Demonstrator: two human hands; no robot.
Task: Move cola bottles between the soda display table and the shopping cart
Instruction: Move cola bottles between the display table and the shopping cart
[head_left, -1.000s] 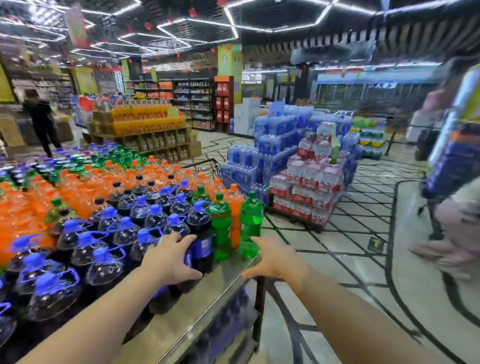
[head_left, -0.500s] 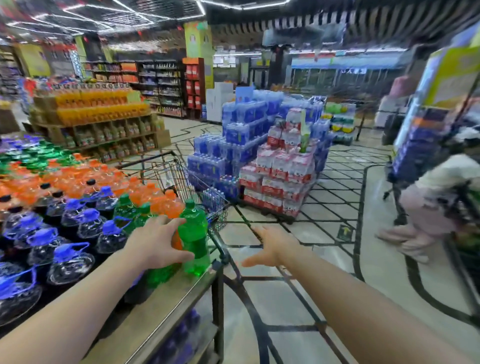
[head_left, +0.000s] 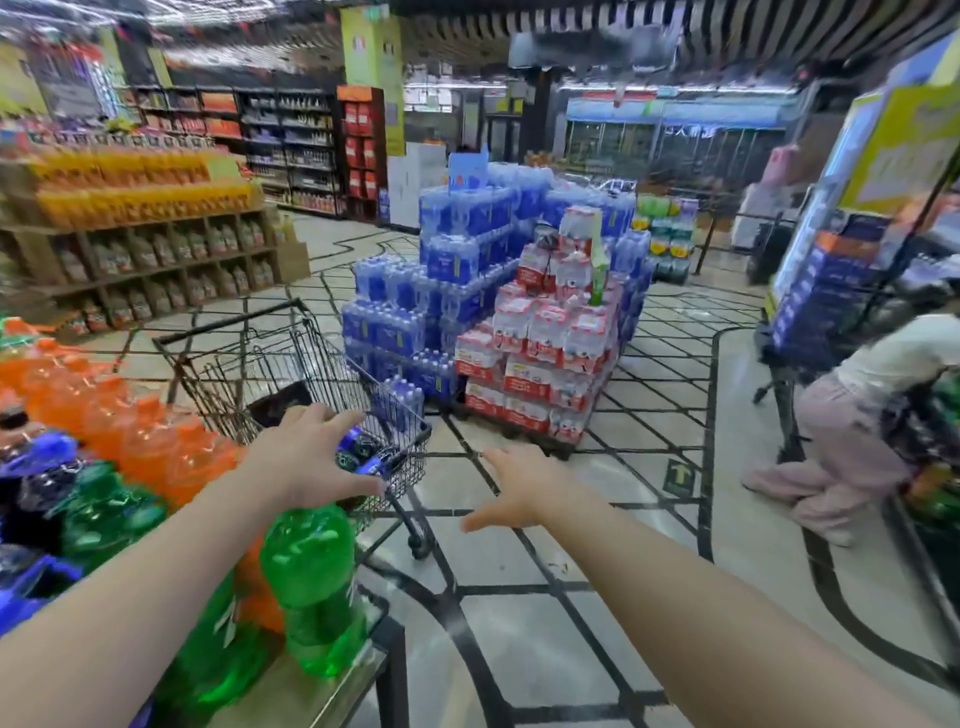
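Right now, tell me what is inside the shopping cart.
In the shopping cart lie dark cola bottles with blue labels, near its front right corner. The left hand covers part of the basket, so a full count is not possible.

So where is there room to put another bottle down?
The shopping cart has free room in its far half; dark cola bottles lie at its near end. A bare strip of table shows at the near edge by the green bottle. Further left the table is crowded with orange bottles.
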